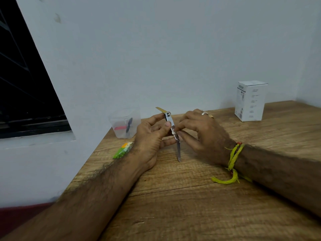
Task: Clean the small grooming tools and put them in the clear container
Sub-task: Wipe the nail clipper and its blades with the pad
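Note:
A metal nail clipper [171, 123] with its lever and a file blade folded out is held above the wooden table [191, 197]. My left hand [151, 138] grips its body between thumb and fingers. My right hand [199, 134] pinches a small white wad [173, 131] against the clipper's middle. The blade points down toward the table. At the back left stands the clear container [124, 123], with a black tool and a pink tool inside it.
A green and orange packet [122, 150] lies beside my left wrist near the table's left edge. A white box [250, 100] stands at the back right by the wall. Yellow thread hangs from my right wrist.

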